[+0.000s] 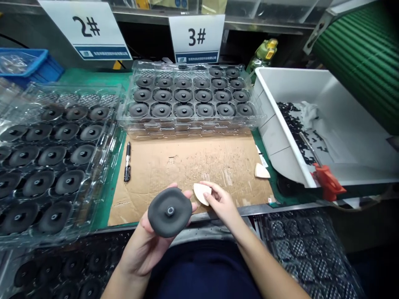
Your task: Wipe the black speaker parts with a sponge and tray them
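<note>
My left hand [149, 245] is closed around the edge of a black oval disc-shaped part [179, 218], whose face with a small round post in the middle is turned up toward me. Between the thumb and fingers of my right hand [221, 201] is a cream wedge-shaped sponge [201, 193], held just right of the disc and apart from its face. Both hands are over the front edge of a cardboard sheet [187, 155]. A second cream sponge [262, 170] lies on the right side of the cardboard.
Clear trays [190, 122] of black discs stand behind the cardboard, with more trays [90, 174] at left. A black pen [127, 162] lies on the cardboard. At right, a white bin [282, 145] holds small black pieces, and an orange-handled tool [328, 180] rests on its rim.
</note>
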Demonstrator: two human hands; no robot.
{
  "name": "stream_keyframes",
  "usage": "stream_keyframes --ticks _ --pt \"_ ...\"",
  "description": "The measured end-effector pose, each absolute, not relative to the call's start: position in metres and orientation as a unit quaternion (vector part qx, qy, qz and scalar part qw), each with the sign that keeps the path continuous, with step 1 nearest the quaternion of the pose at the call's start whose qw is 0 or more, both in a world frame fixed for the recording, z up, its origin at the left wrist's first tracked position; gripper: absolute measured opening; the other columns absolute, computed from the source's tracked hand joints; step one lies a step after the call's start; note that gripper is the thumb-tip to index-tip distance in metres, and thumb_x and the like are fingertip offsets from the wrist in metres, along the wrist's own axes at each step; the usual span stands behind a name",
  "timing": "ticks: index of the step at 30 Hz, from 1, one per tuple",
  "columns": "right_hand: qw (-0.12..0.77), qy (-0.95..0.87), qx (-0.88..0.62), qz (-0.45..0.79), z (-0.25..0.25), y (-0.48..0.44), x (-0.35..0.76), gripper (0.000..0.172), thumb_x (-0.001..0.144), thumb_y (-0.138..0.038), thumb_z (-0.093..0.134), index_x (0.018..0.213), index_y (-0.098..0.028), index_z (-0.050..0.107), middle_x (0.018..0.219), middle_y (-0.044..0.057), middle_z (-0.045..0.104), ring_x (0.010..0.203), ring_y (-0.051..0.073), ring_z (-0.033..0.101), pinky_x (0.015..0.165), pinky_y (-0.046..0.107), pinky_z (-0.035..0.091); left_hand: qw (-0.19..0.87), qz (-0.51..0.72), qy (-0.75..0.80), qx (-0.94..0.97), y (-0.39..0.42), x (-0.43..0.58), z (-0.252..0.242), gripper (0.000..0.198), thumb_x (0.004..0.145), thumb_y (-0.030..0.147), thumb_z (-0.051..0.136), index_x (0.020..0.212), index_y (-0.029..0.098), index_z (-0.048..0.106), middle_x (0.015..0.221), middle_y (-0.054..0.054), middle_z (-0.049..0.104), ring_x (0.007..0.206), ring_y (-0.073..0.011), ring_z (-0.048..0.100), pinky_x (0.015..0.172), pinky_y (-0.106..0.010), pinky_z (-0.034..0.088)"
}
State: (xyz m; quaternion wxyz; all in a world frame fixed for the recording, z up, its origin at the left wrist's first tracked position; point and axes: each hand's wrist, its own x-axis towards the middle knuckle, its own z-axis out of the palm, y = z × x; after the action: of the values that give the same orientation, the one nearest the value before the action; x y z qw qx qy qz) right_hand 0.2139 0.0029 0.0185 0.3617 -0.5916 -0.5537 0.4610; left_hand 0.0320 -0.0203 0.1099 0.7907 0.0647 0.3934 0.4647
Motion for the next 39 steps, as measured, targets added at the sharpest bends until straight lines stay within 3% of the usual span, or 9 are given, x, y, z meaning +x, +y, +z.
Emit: stream_keyframes --ticks 3,7,11,13,19,23,26,31,39 --pt "0.394 -0.558 -0.607 0.406 0.030 0.000 0.217 0.036 0.083 -0.023 0.049 0.119 -0.018 0.056 0.099 0.007 0.056 0.058 0.008 0.048 0.059 0.024 0.046 0.801 0.451 0.388 0.063 -0.018 0.039 0.110 0.059 0.059 0.057 0.068 0.110 0.028 0.062 0.105 -0.006 0.067 0.085 -0.0222 0.065 0.071 -0.027 0.053" --pt "0.457 -0.605 -0.569 0.316 0.070 -0.009 0.225 0.036 0.090 -0.030 0.045 0.125 -0.023 0.048 0.118 0.008 0.046 0.098 0.017 0.050 0.088 0.033 0.043 0.813 0.423 0.394 0.064 -0.012 0.051 0.112 0.050 0.076 0.059 0.050 0.105 0.021 0.065 0.094 -0.010 0.069 0.071 -0.0179 0.064 0.064 -0.024 0.051" --pt "0.372 -0.722 -0.479 0.333 0.095 -0.016 0.228 0.087 0.075 -0.060 0.059 0.142 -0.020 0.019 0.137 0.011 0.031 0.127 0.026 0.031 0.106 0.042 0.028 0.817 0.384 0.425 0.063 -0.010 0.061 0.108 0.051 0.084 0.057 0.039 0.098 0.017 0.067 0.087 -0.011 0.069 0.066 -0.0163 0.063 0.067 -0.025 0.050" --pt "0.336 -0.751 -0.465 0.328 0.097 -0.017 0.226 0.100 0.066 -0.064 0.064 0.142 -0.017 0.018 0.138 0.012 0.032 0.130 0.028 0.025 0.109 0.044 0.023 0.819 0.356 0.445 0.069 -0.012 0.064 0.101 0.051 0.083 0.057 0.042 0.093 0.014 0.068 0.079 -0.010 0.069 0.065 -0.0166 0.063 0.067 -0.026 0.051" --pt "0.388 -0.701 -0.491 0.342 0.089 -0.021 0.233 0.062 0.072 -0.048 0.068 0.123 -0.020 0.043 0.114 0.005 0.055 0.109 0.019 0.047 0.101 0.034 0.033 0.825 0.292 0.477 0.083 -0.016 0.076 0.074 0.047 0.078 0.058 0.050 0.089 0.017 0.069 0.080 -0.006 0.069 0.077 -0.0202 0.065 0.063 -0.025 0.051" --pt "0.398 -0.659 -0.561 0.304 0.077 -0.038 0.264 0.065 0.071 -0.045 0.069 0.125 -0.020 0.042 0.118 0.006 0.052 0.111 0.019 0.047 0.099 0.033 0.036 0.813 0.292 0.468 0.185 -0.012 0.094 0.072 0.049 0.080 0.058 0.047 0.100 0.018 0.065 0.094 -0.007 0.069 0.086 -0.0218 0.064 0.072 -0.027 0.050" --pt "0.387 -0.569 -0.702 0.179 0.053 -0.051 0.304 0.059 0.076 -0.041 0.065 0.126 -0.019 0.042 0.120 0.008 0.050 0.113 0.019 0.046 0.098 0.032 0.039 0.794 0.281 0.491 0.223 -0.007 0.103 0.076 0.046 0.082 0.053 0.048 0.103 0.015 0.062 0.100 -0.011 0.068 0.090 -0.0244 0.064 0.077 -0.031 0.049" --pt "0.380 -0.423 -0.823 -0.008 0.005 -0.051 0.376 0.061 0.079 -0.048 0.058 0.124 -0.009 0.045 0.116 0.019 0.046 0.113 0.030 0.042 0.098 0.050 0.033 0.769 0.275 0.533 0.223 0.001 0.107 0.079 0.032 0.080 0.037 0.057 0.100 0.013 0.063 0.099 -0.012 0.068 0.090 -0.0231 0.064 0.077 -0.029 0.049" --pt "0.349 -0.407 -0.842 -0.058 -0.026 -0.030 0.404 0.078 0.072 -0.067 0.054 0.118 -0.004 0.051 0.119 0.025 0.044 0.115 0.037 0.039 0.097 0.054 0.031 0.760 0.259 0.554 0.220 -0.002 0.114 0.081 0.034 0.077 0.037 0.060 0.101 0.013 0.062 0.101 -0.011 0.067 0.092 -0.0220 0.063 0.079 -0.029 0.048"
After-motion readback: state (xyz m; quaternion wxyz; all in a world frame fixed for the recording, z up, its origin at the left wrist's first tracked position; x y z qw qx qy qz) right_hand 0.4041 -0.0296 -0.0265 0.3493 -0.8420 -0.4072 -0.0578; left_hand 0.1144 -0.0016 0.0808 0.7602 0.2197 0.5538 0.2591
